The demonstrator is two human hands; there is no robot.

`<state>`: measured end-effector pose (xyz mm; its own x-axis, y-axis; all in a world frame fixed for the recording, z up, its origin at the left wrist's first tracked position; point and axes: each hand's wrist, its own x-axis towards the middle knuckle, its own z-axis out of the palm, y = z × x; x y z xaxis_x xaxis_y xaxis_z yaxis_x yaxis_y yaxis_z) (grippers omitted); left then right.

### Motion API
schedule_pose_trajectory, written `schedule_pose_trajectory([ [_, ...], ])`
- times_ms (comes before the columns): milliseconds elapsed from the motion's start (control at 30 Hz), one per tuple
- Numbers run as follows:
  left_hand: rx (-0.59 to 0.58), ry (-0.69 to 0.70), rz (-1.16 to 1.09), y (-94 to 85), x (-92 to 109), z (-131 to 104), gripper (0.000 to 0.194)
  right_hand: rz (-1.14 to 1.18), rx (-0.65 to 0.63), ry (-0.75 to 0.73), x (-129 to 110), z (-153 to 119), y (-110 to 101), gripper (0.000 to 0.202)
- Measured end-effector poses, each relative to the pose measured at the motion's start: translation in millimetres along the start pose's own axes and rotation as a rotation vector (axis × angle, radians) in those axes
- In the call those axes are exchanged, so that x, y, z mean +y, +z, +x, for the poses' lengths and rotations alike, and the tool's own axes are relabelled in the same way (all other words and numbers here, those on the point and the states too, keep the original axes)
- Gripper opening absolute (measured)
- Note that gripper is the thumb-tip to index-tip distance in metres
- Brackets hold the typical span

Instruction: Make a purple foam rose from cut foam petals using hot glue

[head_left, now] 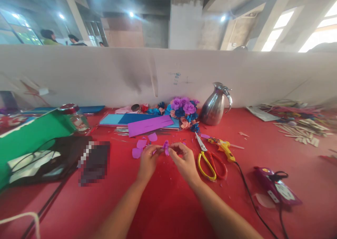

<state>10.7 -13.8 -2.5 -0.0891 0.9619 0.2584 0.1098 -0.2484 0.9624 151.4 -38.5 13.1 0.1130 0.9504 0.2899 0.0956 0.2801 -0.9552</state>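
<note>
Above the red tabletop [168, 211], the left hand [150, 158] and the right hand [184, 159] held a small, curled purple paper flower [166, 147] between them, each with its fingertips pinched nearly closed on one side of it. Loose purple paper petals [137, 153] lay just beside the left hand. To the right rested metal-bladed scissors with yellow and red handles [207, 161], and past them a yellow glue gun with a black cord [225, 149]. Farther back, a flat purple paper strip [150, 125] lay across blue sheets [134, 119], near a cluster of purple, blue and pink paper flowers [184, 109]. A shiny silver metal jug [214, 105] stood upright beside the cluster.
</note>
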Motion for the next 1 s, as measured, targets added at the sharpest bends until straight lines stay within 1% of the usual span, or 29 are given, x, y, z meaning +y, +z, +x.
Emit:
schedule_pose_trajectory([
  [67,0.009,0.054,0.043,2.4,-3,-1,0.008,-0.048,0.012,-0.014,-1,-1,1,0.013],
  [200,0.034,0.177,0.148,5.3,-6,-1,0.009,-0.130,0.025,0.017,1,-1,2,0.010],
  [333,0.015,0.279,0.250,6.4,-10,-1,0.018,-0.129,0.047,0.035,2,1,2,0.010],
  [433,0.008,0.322,0.302,7.3,-13,-1,0.021,-0.102,0.052,0.042,4,2,1,0.010],
  [533,0.011,0.332,0.327,7.7,-15,-1,0.021,-0.099,0.042,0.058,7,3,0,0.008],
  [633,0.005,0.319,0.318,7.7,-13,-2,0.020,-0.106,0.042,0.074,9,4,0,0.008],
  [733,-0.004,0.268,0.273,8.1,-9,-4,0.020,-0.069,0.052,0.100,11,5,1,0.008],
  [800,-0.026,0.194,0.231,9.0,-9,-5,0.020,0.014,0.044,0.147,11,7,1,0.008],
  [933,-0.103,0.016,0.083,11.3,-12,-5,0.023,0.217,0.002,0.310,9,9,1,0.014],
  [1000,-0.131,-0.040,0.023,11.9,-14,-5,0.025,0.265,0.005,0.322,8,10,1,0.016],
])
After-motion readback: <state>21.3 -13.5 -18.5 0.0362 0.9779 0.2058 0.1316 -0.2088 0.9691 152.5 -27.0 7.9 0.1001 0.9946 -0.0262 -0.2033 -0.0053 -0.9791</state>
